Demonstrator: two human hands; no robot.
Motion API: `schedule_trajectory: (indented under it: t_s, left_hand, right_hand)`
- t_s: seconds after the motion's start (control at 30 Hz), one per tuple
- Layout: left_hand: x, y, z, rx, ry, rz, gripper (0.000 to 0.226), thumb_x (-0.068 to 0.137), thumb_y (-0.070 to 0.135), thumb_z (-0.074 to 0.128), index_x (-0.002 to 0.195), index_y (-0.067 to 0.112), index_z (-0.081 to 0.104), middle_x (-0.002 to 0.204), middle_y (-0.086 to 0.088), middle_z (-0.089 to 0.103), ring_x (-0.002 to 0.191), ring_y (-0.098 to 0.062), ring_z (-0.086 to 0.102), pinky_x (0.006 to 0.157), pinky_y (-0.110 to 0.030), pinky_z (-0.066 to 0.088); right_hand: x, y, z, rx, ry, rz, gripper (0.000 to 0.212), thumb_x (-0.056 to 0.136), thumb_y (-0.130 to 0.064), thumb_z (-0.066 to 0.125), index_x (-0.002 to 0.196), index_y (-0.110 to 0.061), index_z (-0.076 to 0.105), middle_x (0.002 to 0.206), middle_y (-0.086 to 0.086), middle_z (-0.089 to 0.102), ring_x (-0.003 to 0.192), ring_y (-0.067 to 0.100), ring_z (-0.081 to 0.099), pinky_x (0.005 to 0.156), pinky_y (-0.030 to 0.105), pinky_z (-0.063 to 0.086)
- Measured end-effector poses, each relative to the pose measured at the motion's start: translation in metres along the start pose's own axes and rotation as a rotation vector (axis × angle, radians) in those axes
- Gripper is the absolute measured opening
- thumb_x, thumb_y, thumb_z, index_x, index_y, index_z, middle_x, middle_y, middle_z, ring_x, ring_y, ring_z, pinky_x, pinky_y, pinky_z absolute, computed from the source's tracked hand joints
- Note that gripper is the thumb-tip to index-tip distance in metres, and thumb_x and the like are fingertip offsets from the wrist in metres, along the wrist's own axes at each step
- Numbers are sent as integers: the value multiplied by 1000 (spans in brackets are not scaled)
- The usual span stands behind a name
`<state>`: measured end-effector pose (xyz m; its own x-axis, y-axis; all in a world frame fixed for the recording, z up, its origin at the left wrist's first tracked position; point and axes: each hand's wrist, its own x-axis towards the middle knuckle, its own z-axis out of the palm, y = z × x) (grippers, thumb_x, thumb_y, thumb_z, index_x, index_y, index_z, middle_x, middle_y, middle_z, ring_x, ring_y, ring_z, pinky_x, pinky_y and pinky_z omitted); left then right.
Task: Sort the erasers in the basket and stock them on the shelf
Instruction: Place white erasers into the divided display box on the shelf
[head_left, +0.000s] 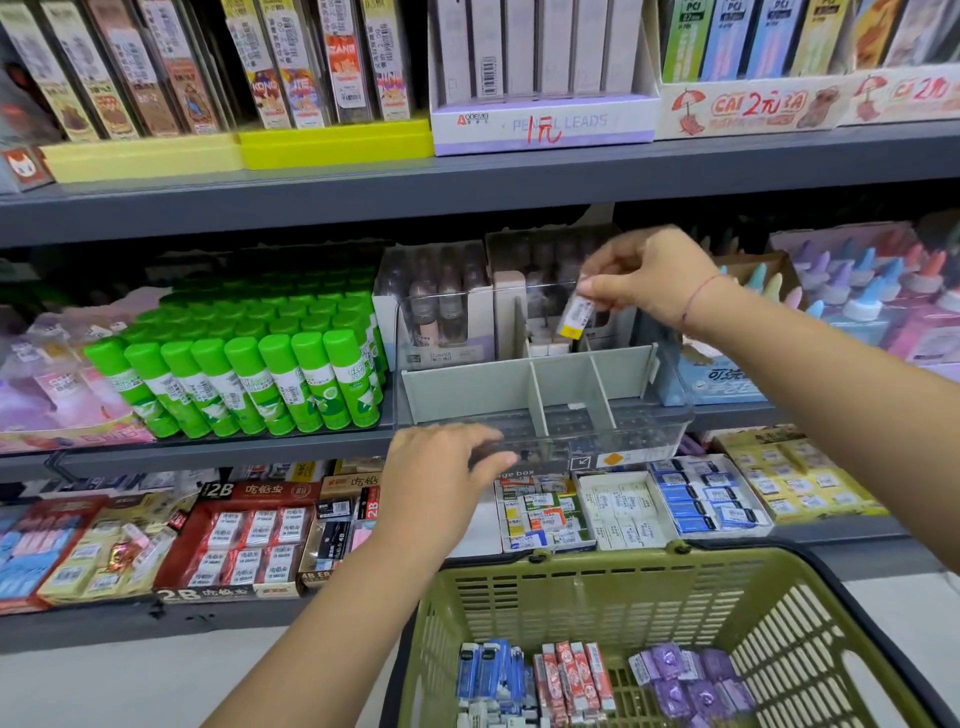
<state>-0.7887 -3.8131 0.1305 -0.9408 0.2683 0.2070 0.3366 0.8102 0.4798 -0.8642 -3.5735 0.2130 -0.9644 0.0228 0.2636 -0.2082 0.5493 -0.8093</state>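
A green plastic basket (810, 613) sits at the bottom right with blue erasers (491, 670), red-and-white erasers (574, 680) and purple erasers (691, 686) grouped inside. On the middle shelf stands a clear storage box (644, 431) with grey dividers (537, 397). My right hand (649, 275) pinches a small white-and-yellow eraser (575, 317) above the box's back compartment. My left hand (447, 462) grips the box's front left rim.
Green glue sticks (249, 374) stand left of the box. Below it, trays of erasers (706, 499) and red 2B eraser boxes (249, 540) fill the lower shelf. Pastel glue bottles (852, 291) are on the right. Pencil lead boxes (540, 78) line the upper shelf.
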Motion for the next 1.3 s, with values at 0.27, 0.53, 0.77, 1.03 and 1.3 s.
schedule_trajectory:
  t_s: [0.27, 0.53, 0.77, 1.03, 1.3]
  left_hand:
    - [3, -1, 4, -46, 60, -11, 19, 87, 39, 65, 101, 30, 75, 98, 11, 74, 92, -12, 65, 92, -37, 46]
    - [3, -3, 6, -34, 70, 4, 19, 88, 40, 63, 101, 31, 74, 97, 12, 74, 91, -12, 65, 92, -38, 46]
    - [3, -5, 8, -48, 99, 39, 15, 88, 37, 64, 95, 31, 76, 91, 11, 74, 85, -13, 66, 89, -39, 47]
    - [-8, -9, 11, 59, 204, 144, 23, 90, 33, 62, 109, 23, 70, 104, 5, 69, 100, -20, 56, 90, -32, 35]
    - [-92, -37, 56, 77, 234, 122, 21, 94, 33, 51, 102, 20, 64, 98, 5, 58, 94, -17, 50, 79, -30, 34]
  right_hand:
    - [11, 13, 30, -473, -183, -96, 7, 81, -21, 74, 85, -16, 72, 79, 0, 71, 72, 12, 65, 75, 25, 53]
    - [22, 21, 47, -688, -194, -92, 16, 78, -32, 75, 84, -19, 71, 77, -7, 61, 78, 13, 58, 75, 26, 49]
    - [24, 24, 47, -654, -219, -51, 17, 76, -31, 77, 77, -16, 68, 76, -3, 65, 73, 12, 57, 68, 23, 46]
    - [5, 17, 41, -535, -132, -53, 30, 88, -36, 64, 86, -7, 72, 86, 9, 69, 80, 22, 59, 67, 24, 39]
    - [-182, 55, 117, -50, 163, -160, 37, 91, -35, 50, 63, -11, 57, 56, -2, 50, 55, 8, 44, 54, 20, 33]
